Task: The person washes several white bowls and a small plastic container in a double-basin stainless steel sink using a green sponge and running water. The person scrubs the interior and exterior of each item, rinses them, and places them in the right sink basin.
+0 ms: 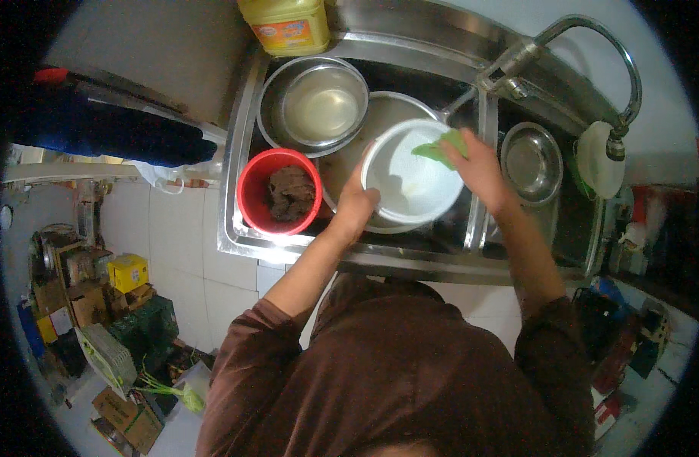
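My left hand (356, 201) grips the left rim of a round white bowl (415, 197), which is tilted over the larger sink basin. A green cloth or scouring pad (444, 149) is pinched in my right hand (482, 168) at the bowl's upper right inner wall. Beneath the bowl lies a wide metal pan (404, 103), partly hidden. Metal basins (269, 105), the inner one with cloudy liquid, sit behind on the left. Close to my left hand stands a red plastic bucket (245, 200) holding a dark brown lump or cloth.
A yellow plastic jug (286, 28) stands at the sink's back left. The curved faucet (632, 63) arches over the right basin, which holds a small metal bowl (532, 163) and a pale round dish (606, 163). A metal divider (479, 188) separates the basins. Boxes (128, 273) stand at far left.
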